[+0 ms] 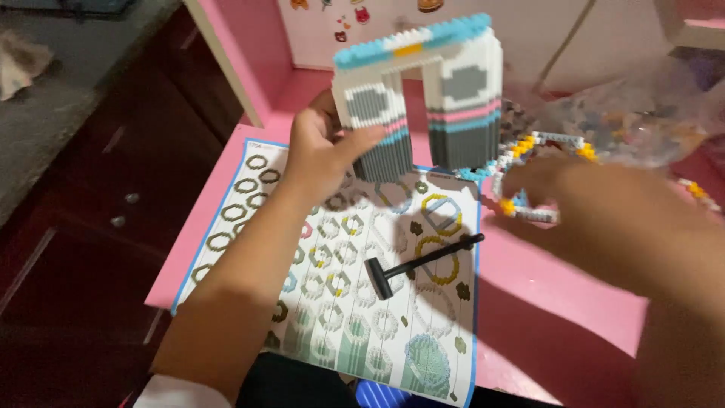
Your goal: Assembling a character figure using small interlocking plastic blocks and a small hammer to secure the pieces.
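Note:
My left hand [321, 143] grips the left leg of a tall arch-shaped model [423, 91] made of tiny building blocks, white with grey patches, pink and blue bands and a light-blue top. It is held upright above the instruction sheet [332, 287]. My right hand [547, 185] is blurred and reaches over a small ring-shaped block piece [529, 147] of white, yellow and blue bricks on the pink table [559, 310]. Whether the right fingers hold that piece I cannot tell.
A small black hammer-like tool [419, 264] lies on the instruction sheet. Clear plastic bags of loose bricks [634, 113] sit at the back right. A white wall with stickers [362, 23] stands behind. Dark drawers [91, 219] lie to the left below the table edge.

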